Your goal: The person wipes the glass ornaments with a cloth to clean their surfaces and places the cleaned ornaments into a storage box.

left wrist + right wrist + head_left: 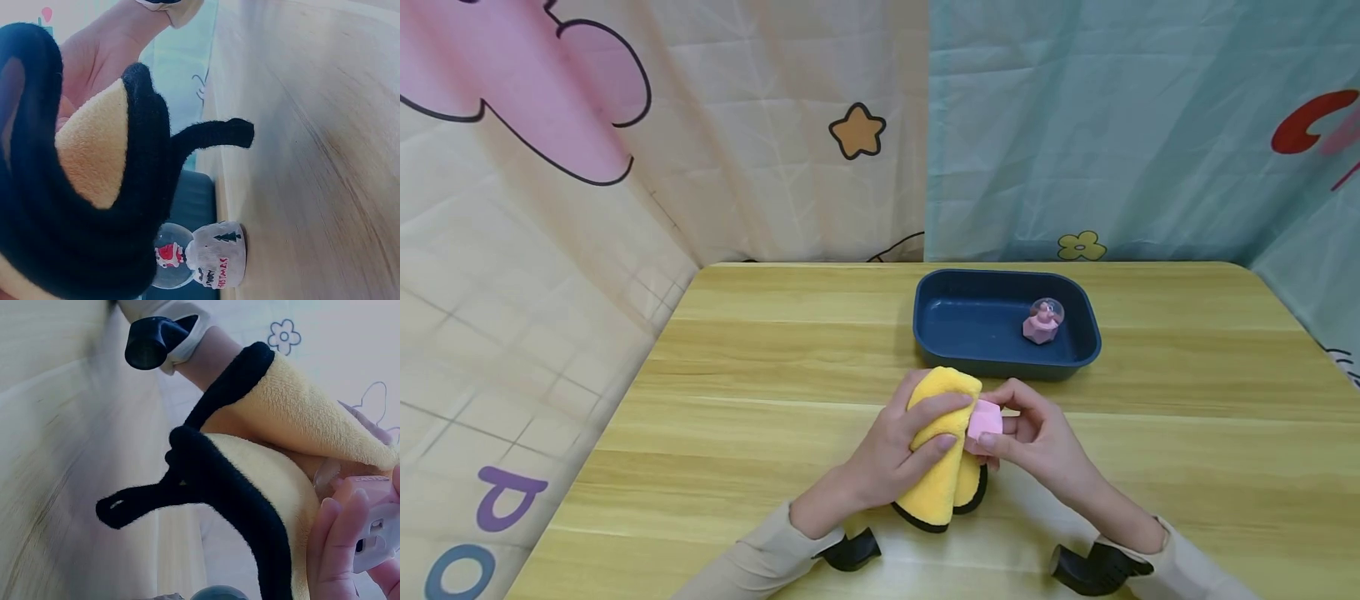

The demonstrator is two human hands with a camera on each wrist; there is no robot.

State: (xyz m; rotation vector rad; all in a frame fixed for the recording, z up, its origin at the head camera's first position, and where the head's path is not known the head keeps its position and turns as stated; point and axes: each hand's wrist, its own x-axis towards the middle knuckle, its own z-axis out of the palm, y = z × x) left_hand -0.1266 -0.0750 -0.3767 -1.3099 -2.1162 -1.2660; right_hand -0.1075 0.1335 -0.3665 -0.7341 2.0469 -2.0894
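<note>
Wiping, apparently, the left hand clamped its fingers on a fluffy yellow, black-edged cloth around a pink, clear-domed ornament, right fingers pinching its base above the wooden desk, and a steady turn looked due.

A wood-grain table carries a blue tray; near it, a snow globe.

From the head view, we lose one end of the pink ornament behind the yellow cloth; the figurine in the tray is too small to identify. At the left wrist, black trim covers part of a snow globe.
</note>
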